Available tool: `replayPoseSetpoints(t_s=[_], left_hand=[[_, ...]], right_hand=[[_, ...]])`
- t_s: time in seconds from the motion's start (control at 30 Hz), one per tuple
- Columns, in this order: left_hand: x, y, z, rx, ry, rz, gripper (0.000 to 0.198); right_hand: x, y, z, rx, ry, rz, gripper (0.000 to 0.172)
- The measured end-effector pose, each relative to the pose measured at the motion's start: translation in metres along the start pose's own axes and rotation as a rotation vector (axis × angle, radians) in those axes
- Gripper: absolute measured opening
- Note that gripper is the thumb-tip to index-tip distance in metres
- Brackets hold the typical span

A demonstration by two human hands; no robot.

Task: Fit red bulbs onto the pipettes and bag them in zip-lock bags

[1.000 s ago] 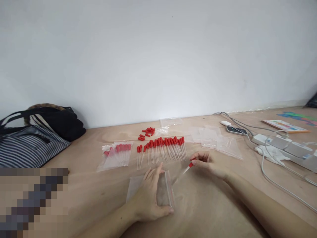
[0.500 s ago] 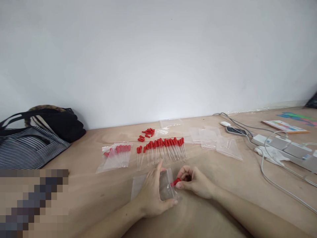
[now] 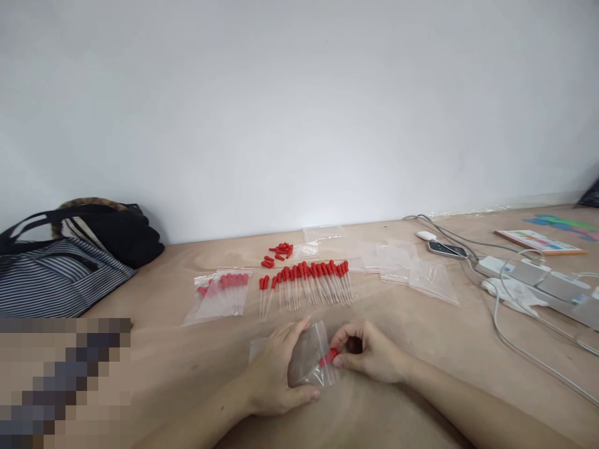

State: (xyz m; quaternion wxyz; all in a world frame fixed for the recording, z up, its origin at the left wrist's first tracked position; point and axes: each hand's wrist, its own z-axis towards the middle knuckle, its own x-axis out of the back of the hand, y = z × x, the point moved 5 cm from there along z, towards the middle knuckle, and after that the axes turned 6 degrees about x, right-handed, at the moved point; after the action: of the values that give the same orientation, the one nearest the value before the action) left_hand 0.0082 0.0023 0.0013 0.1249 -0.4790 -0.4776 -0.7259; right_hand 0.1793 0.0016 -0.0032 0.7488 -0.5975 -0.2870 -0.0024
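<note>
A clear zip bag (image 3: 306, 360) lies on the wooden table, its mouth facing right. My left hand (image 3: 276, 374) rests over the bag's left part, fingers stretched out and thumb spread along the lower edge. At the mouth, my right hand (image 3: 369, 355) pinches the red bulb of a dropper (image 3: 329, 357) between thumb and fingers. Part of the bulb shows through the bag's plastic; the dropper's tube is hard to make out. Beyond my hands lies a row of red-topped droppers (image 3: 309, 280) with thin clear tubes.
Filled bags of droppers (image 3: 224, 296) lie at the left, and loose red bulbs (image 3: 281, 251) behind the row. Flat zip bags (image 3: 397, 262) are at the back right. A power strip (image 3: 552, 287), cables and a phone (image 3: 447, 249) occupy the right. A striped bag (image 3: 70, 274) sits far left.
The red bulb has moved slightly left and down, further into the bag's mouth, along with my right hand. My left hand has slid left, showing more of the bag.
</note>
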Motion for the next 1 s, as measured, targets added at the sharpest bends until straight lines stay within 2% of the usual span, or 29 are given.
replayPoseSetpoints(t_s=[0.1, 0.2, 0.47, 0.6, 0.73, 0.83, 0.93, 1.0], left_hand=[[-0.006, 0.006, 0.010, -0.050, -0.025, 0.002, 0.092], [-0.010, 0.008, 0.019, -0.068, -0.059, 0.014, 0.093], [-0.005, 0.018, 0.020, -0.035, -0.069, -0.029, 0.095], [-0.006, 0.024, 0.020, -0.010, -0.059, -0.080, 0.102], [-0.008, 0.024, 0.024, 0.030, -0.045, -0.094, 0.112], [-0.004, 0.020, 0.021, -0.028, -0.120, -0.043, 0.112], [0.006, 0.008, 0.011, -0.057, -0.237, 0.011, 0.100], [0.015, -0.001, 0.003, -0.012, -0.251, 0.030, 0.093]], right_hand=[[0.006, -0.004, 0.001, 0.088, 0.074, -0.113, 0.012], [0.006, -0.001, 0.004, 0.108, 0.084, -0.130, 0.014], [-0.004, -0.010, 0.007, 0.058, -0.052, -0.302, 0.018], [-0.008, -0.016, 0.008, 0.155, -0.117, -0.324, 0.016], [-0.011, -0.018, 0.009, 0.369, -0.162, -0.276, 0.015], [-0.005, -0.016, 0.008, 0.492, -0.163, -0.155, 0.017], [0.010, -0.012, 0.006, 0.495, -0.124, -0.070, 0.018], [0.017, -0.007, 0.006, 0.440, -0.111, -0.038, 0.018]])
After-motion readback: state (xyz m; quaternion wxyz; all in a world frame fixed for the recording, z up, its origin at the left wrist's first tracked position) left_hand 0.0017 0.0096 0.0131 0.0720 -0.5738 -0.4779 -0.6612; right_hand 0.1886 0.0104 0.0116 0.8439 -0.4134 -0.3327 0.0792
